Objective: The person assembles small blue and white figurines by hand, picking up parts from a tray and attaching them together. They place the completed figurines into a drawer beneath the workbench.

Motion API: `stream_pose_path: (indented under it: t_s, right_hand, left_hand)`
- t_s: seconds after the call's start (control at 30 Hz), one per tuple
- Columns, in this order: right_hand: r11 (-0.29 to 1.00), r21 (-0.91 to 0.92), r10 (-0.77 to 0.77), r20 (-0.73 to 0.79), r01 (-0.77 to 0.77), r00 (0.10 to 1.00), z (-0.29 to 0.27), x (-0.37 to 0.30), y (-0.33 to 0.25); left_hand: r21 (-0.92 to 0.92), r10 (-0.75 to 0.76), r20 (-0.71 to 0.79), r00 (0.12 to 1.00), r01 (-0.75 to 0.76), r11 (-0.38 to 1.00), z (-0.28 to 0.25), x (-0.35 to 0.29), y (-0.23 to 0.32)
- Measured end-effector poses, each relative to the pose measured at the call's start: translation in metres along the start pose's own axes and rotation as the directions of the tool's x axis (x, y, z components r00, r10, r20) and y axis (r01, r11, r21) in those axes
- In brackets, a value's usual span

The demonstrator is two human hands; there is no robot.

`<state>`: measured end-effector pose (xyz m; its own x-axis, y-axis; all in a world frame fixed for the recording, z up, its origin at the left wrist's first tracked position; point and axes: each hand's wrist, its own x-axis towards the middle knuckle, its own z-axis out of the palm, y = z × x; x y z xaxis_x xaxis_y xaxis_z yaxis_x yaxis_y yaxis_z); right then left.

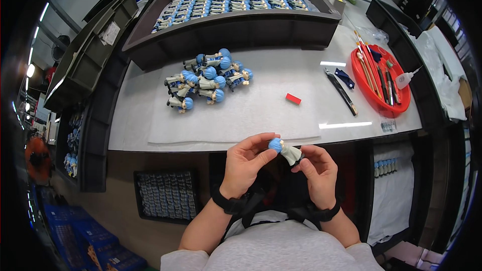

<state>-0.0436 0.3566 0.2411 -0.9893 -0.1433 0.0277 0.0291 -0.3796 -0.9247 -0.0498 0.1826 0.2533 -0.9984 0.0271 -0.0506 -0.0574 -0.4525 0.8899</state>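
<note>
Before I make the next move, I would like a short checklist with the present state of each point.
1. Figurine held by both hands: ok; left hand at its blue hair, right hand at its feet.
2. Held figurine free of surface marks: cannot tell, too small.
3. Loose figurines in rows: not ok, heaped.
4. Brushes in red tray: ok.
5. Black tool inside that tray: not ok, lies beside it.

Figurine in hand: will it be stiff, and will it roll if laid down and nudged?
The figurine is probably stiff: it shows no sag between the left hand at its head and the right hand at its other end. It is likely light, as fingertip pinches seem to support it. Laid down, it might rock on that rounded head.
</note>
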Motion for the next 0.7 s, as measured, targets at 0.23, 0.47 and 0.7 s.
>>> stream_pose_path:
  t_s: [0.23, 0.47, 0.7]
  right_hand:
    - [0.996, -0.076, -0.048, -0.032, 0.045, 0.998, -0.022, 0.001, -0.001]
    - [0.977, -0.207, -0.041, 0.086, 0.058, 0.996, -0.076, -0.013, -0.026]
    - [0.913, -0.368, -0.345, -0.459, 0.178, 0.819, -0.217, -0.037, -0.047]
  left_hand:
    - [0.133, 0.127, 0.081, 0.989, -0.137, 0.982, 0.017, 0.009, -0.010]
    - [0.294, 0.099, 0.226, 0.969, -0.164, 0.942, 0.060, 0.011, -0.029]
    - [0.655, 0.273, 0.227, 0.935, -0.354, 0.668, 0.063, 0.028, -0.028]
